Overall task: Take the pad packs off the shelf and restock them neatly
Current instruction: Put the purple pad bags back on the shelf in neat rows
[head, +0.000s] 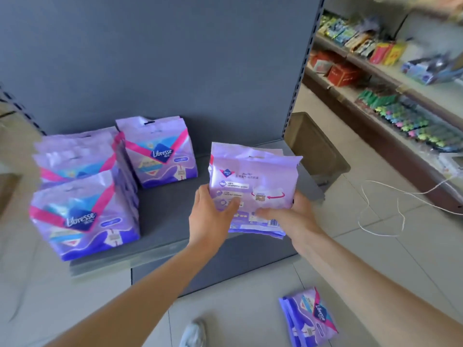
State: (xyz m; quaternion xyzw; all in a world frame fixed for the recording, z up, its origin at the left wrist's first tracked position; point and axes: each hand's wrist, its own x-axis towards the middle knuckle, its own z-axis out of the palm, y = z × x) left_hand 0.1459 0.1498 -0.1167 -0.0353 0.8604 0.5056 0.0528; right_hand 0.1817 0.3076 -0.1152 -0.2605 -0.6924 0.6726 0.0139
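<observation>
Several held packs, stacked flat with printed backs up, sit over the right end of the grey shelf; whether resting on it or just above cannot be told. At the lower edge the left grip and right grip pinch the stack, thumbs on top, likely squaring it before setting down. Material: glossy lilac film, soft pillow shape, hang-hole tab. At left, shelved packs stand front-out; a single pack stands further back. Below, floor packs probably await restocking.
</observation>
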